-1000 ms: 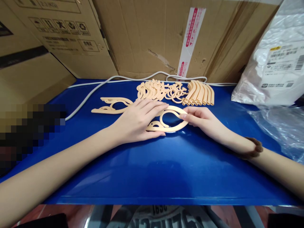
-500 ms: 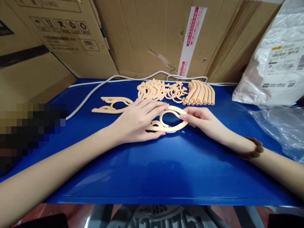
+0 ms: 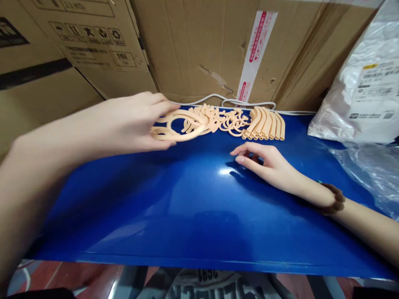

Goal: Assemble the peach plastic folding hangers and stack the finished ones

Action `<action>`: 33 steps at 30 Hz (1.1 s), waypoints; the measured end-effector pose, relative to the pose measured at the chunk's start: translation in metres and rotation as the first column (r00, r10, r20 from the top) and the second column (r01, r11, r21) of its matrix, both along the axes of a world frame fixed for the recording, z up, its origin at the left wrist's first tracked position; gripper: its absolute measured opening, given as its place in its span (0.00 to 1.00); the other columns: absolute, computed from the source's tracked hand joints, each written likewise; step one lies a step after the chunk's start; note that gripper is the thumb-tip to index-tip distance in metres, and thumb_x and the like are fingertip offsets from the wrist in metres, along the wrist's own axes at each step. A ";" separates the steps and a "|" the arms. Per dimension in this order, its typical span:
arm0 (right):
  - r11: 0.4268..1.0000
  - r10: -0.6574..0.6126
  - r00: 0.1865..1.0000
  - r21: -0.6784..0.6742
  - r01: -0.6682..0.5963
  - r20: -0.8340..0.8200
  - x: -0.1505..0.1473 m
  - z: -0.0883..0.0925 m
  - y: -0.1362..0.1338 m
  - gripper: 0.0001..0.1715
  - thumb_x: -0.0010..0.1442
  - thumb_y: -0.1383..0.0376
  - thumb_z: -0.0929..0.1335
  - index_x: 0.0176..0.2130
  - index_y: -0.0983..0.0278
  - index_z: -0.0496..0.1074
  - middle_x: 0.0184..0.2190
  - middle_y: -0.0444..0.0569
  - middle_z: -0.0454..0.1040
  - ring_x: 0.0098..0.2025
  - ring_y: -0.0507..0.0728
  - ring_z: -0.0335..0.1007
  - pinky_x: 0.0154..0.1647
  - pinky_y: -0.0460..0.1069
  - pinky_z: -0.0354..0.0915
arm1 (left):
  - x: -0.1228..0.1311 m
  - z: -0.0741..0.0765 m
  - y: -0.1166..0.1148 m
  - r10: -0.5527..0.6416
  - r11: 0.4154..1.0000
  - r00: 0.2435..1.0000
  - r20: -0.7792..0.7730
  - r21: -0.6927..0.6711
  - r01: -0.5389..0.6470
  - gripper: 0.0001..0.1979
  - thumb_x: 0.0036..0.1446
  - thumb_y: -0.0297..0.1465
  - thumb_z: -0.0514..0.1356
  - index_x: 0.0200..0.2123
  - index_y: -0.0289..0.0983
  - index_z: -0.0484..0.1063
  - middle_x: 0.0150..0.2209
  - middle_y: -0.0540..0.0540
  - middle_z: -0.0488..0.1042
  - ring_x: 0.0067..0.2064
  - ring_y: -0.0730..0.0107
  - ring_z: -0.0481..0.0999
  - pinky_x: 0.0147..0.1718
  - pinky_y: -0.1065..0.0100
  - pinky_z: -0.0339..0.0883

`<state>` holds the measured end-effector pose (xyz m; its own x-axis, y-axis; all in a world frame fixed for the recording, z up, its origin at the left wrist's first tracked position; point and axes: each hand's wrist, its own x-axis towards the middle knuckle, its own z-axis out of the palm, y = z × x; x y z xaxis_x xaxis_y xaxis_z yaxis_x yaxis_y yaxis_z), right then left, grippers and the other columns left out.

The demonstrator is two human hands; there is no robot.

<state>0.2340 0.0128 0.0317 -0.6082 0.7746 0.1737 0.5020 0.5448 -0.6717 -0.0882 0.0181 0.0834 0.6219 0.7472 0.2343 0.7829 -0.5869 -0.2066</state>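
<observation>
My left hand (image 3: 137, 122) is raised at the left, fingers and thumb closed around a cream plastic folding hanger (image 3: 190, 135). The hanger's rounded looped end sticks out to the right, and its other end is hidden by the hand. My right hand (image 3: 264, 164) hovers over the blue table (image 3: 199, 216), holding nothing, fingers loosely bent and thumb apart from them. Behind the hands lie cream parts: wavy pieces (image 3: 207, 116), a heap of hooks (image 3: 233, 121) and a row of curved hanger arms (image 3: 264, 123).
Cardboard boxes (image 3: 193, 45) wall off the back and left. A white cable (image 3: 215, 96) runs along the table's rear edge. At the right stands a white plastic parcel bag (image 3: 358, 91), with clear plastic wrap (image 3: 370, 170) spread in front of it.
My left hand has carried the hanger left and up off the table. My right hand has let go of its rounded end. The other hanger at the left is now out of sight.
</observation>
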 end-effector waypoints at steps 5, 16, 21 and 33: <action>0.995 0.086 0.994 0.038 -0.089 0.072 -0.001 -0.004 0.003 0.13 0.65 0.59 0.65 0.42 0.63 0.75 0.34 0.47 0.75 0.32 0.52 0.68 0.33 0.47 0.62 | -0.055 -0.019 0.013 0.071 0.993 0.995 0.073 -0.099 -0.064 0.32 0.55 0.55 0.58 0.52 0.36 0.70 0.42 0.48 0.74 0.35 0.72 0.71 0.35 0.69 0.67; 0.958 0.150 0.980 0.224 -0.177 0.132 -0.001 -0.008 0.004 0.11 0.63 0.59 0.67 0.43 0.60 0.74 0.47 0.51 0.72 0.51 0.57 0.67 0.54 0.55 0.62 | -0.085 -0.036 0.028 0.175 0.970 0.981 0.081 -0.186 -0.158 0.37 0.53 0.57 0.59 0.56 0.35 0.69 0.53 0.46 0.74 0.47 0.58 0.75 0.46 0.62 0.69; 0.939 0.168 0.964 0.264 -0.220 0.205 0.000 -0.011 0.005 0.11 0.64 0.58 0.67 0.45 0.60 0.73 0.52 0.51 0.70 0.56 0.58 0.64 0.58 0.57 0.58 | -0.085 -0.039 0.029 0.153 0.956 0.983 0.099 -0.266 -0.122 0.36 0.55 0.55 0.58 0.58 0.37 0.67 0.53 0.47 0.73 0.48 0.60 0.74 0.48 0.62 0.67; 0.932 0.176 0.958 0.274 -0.236 0.227 0.001 -0.013 0.005 0.12 0.64 0.58 0.66 0.46 0.59 0.72 0.53 0.51 0.69 0.56 0.59 0.64 0.58 0.57 0.58 | -0.086 -0.044 0.035 0.255 0.894 0.967 0.009 -0.383 -0.232 0.39 0.49 0.52 0.61 0.62 0.44 0.63 0.60 0.51 0.68 0.56 0.58 0.70 0.54 0.68 0.62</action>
